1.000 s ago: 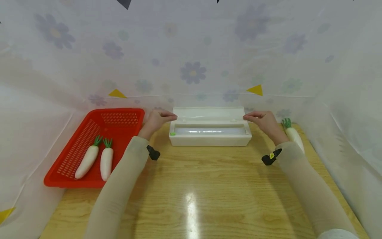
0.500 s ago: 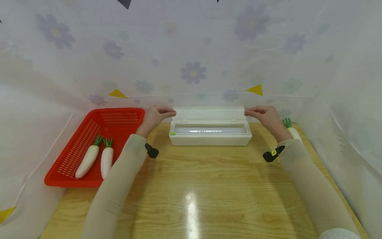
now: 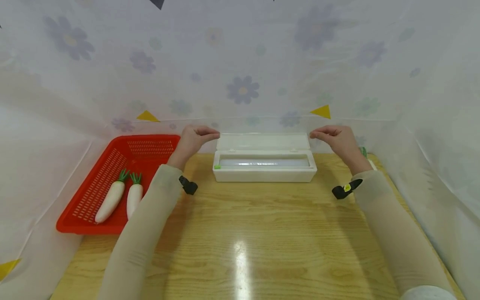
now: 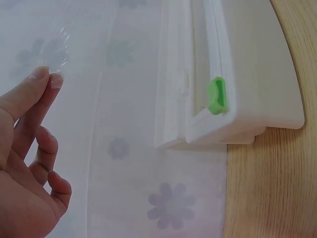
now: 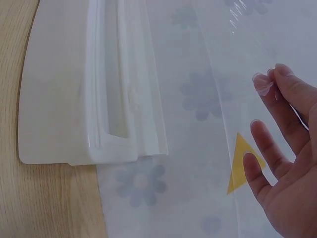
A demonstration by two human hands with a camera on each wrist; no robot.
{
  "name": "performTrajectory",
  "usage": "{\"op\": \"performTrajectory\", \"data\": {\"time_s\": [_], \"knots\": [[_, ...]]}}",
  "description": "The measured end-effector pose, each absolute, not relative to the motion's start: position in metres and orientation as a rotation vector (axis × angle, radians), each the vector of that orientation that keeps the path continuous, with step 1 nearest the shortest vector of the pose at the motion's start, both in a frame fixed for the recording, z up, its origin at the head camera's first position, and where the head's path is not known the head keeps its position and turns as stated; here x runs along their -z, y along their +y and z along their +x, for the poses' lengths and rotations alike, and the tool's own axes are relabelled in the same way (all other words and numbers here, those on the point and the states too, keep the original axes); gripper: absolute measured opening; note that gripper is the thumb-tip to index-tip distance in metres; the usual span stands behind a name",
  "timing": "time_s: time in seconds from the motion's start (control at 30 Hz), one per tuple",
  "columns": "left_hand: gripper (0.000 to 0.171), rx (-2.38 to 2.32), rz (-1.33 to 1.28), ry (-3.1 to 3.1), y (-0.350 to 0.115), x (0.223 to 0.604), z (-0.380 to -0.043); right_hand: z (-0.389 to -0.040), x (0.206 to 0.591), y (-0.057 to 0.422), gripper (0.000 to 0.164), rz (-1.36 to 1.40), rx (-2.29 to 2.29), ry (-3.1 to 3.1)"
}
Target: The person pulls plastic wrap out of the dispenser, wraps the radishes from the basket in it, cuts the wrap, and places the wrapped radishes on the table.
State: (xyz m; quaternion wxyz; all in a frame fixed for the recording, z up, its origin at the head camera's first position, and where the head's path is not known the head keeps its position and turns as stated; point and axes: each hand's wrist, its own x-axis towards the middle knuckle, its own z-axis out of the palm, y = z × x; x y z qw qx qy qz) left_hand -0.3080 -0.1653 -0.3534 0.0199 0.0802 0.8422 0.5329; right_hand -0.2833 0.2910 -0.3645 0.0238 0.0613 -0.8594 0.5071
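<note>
Head, box (image 3: 265, 175): there it sits on the counter (image 3: 262, 233), lid (image 3: 262, 142) tipped up at the back, a pale roll (image 3: 264, 162) along the slot, green clip (image 3: 217, 166) at the left end.
Head, left grip (image 3: 192, 141): up by the lid's left corner, and I have it narrow, thumb to fingertips.
Head, right grip (image 3: 339, 141): a mirror image at the right corner, narrow too.
Head, basket (image 3: 88, 229): red, off to my left, two radishes (image 3: 110, 202) inside, one partly behind my sleeve (image 3: 131, 246).
Head, third radish (image 3: 363, 151): mostly hidden behind my right wrist, a bit of green showing.
Left wrist, film (image 4: 63, 53): clear stuff, and I pinch it between thumb and forefinger, glints above; my other fingers bend loosely, apart from the box.
Right wrist, film: a fold over my forefinger tip, thumb holding it there; the box's right end lies well apart, a yellow triangle (image 5: 237, 166) behind my fingers.
</note>
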Motion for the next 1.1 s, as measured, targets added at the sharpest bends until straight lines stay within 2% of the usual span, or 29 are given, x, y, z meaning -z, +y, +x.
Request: {"op": "performTrajectory", "data": {"time_s": [0.67,1.1], "knots": [[0.030,-1.607,0.270,2.645,-0.166,0.326,-0.300,-0.274,0.342,0.291,0.047,0.195,-1.600,-2.606],[0.028,-1.588,0.411,2.728,-0.168,0.315,-0.291,-0.268,0.327,0.291,0.041,0.189,-1.625,-2.556]]}}
